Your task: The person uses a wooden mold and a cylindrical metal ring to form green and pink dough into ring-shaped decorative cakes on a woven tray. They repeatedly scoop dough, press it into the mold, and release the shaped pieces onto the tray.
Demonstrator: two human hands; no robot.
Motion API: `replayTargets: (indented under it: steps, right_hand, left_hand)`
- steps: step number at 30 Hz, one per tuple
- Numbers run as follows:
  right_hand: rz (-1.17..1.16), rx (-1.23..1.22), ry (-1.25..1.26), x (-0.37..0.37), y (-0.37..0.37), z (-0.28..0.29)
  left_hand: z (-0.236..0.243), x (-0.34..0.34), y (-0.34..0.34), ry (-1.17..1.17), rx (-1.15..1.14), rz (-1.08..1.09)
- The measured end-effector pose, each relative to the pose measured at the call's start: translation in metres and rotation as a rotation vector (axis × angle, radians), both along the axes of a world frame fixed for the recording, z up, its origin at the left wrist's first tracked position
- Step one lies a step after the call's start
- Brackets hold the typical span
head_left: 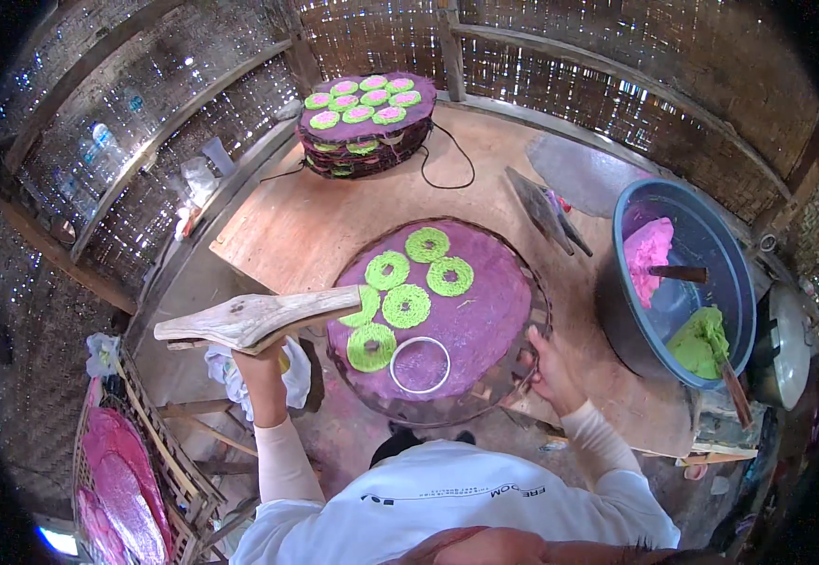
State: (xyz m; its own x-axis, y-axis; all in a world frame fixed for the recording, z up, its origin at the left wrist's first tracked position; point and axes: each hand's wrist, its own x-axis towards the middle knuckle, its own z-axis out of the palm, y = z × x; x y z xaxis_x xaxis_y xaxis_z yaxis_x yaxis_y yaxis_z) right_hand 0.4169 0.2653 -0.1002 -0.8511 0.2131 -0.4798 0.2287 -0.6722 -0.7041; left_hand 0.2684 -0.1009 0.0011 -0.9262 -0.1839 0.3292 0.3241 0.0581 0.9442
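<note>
The left hand [261,372] is carrying a pale wooden press [259,318] over the left edge of a round tray [471,403]; its fingers are mostly hiding behind the wood, but they seem to be closing firmly around it. The right hand [557,372] is clamping the right rim of this tray, thumb above and fingers below. The tray is lying in front of the person, near the front edge of the table [268,226].

On its purple sheet [494,330], six lacy green rings [406,306] are lying at the left and the top, one of them partly hiding under the press. A thin white hoop [420,365] is resting beside the lowest ring, enclosing only bare purple. So, in my judgement, about half is done; the right and lower parts are waiting for filling. On the tray stack [367,155] behind, the green rings are showing pink centres, which these six are lacking. In the blue tub [682,363], pink dough [650,247] and green dough [699,344] are remaining.
</note>
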Motion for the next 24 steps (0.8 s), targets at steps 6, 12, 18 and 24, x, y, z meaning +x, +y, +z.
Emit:
replayTargets:
  steps: [6, 12, 18, 24]
  right_hand:
    - [-0.142, 0.037, -0.015, 0.019, -0.054, -0.004]
    - [0.347, 0.058, -0.261, 0.017, -0.065, 0.023]
    - [0.150, 1.167, 0.026, 0.008, -0.052, 0.088]
    - [-0.154, 2.013, 0.682, -0.034, -0.121, 0.197]
  left_hand:
    - [0.001, -0.012, 0.017, 0.097, 0.007, -0.046]
    - [-0.039, -0.037, 0.030, 0.420, -0.307, -0.096]
    - [-0.050, -0.030, 0.070, 0.330, 0.493, -1.183]
    - [-0.023, -0.018, 0.082, -0.075, 0.696, -1.679]
